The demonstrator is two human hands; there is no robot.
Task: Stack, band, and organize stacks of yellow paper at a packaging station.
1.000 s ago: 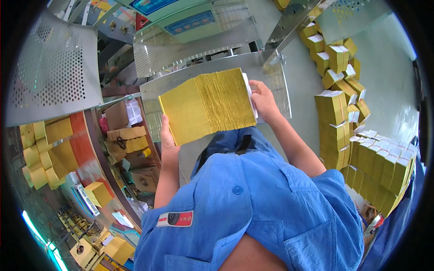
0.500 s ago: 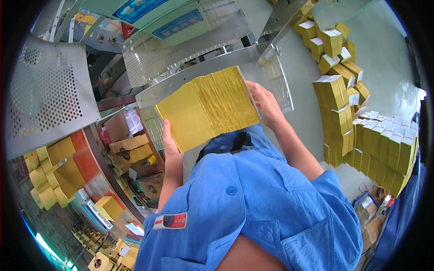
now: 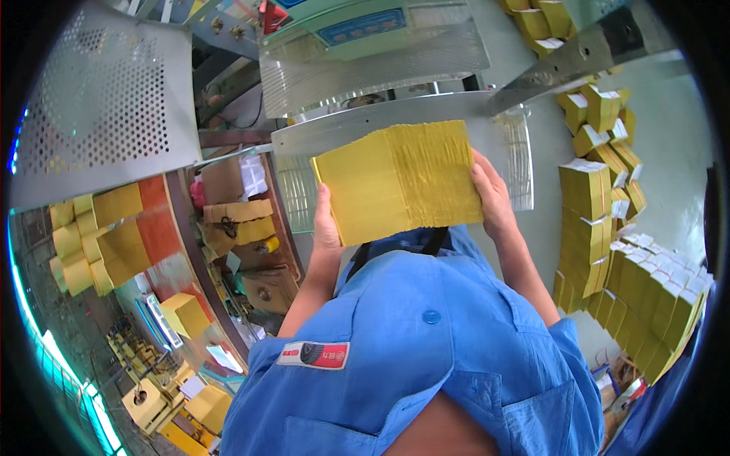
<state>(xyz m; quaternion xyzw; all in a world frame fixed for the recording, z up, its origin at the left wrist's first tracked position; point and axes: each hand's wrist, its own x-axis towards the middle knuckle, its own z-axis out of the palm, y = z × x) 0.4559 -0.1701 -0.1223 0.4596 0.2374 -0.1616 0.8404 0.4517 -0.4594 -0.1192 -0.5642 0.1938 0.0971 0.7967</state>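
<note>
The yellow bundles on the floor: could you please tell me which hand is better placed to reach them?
Probably the right hand: it holds the right edge of the yellow stack, nearer the floor bundles. The left hand holds the opposite edge.

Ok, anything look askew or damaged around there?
Yes: at right, several yellow paper bundles with white ends lie tilted at odd angles, unlike the neat block of yellow bundles lower in view. The held yellow paper stack has a rippled right half, but no clear damage.
</note>
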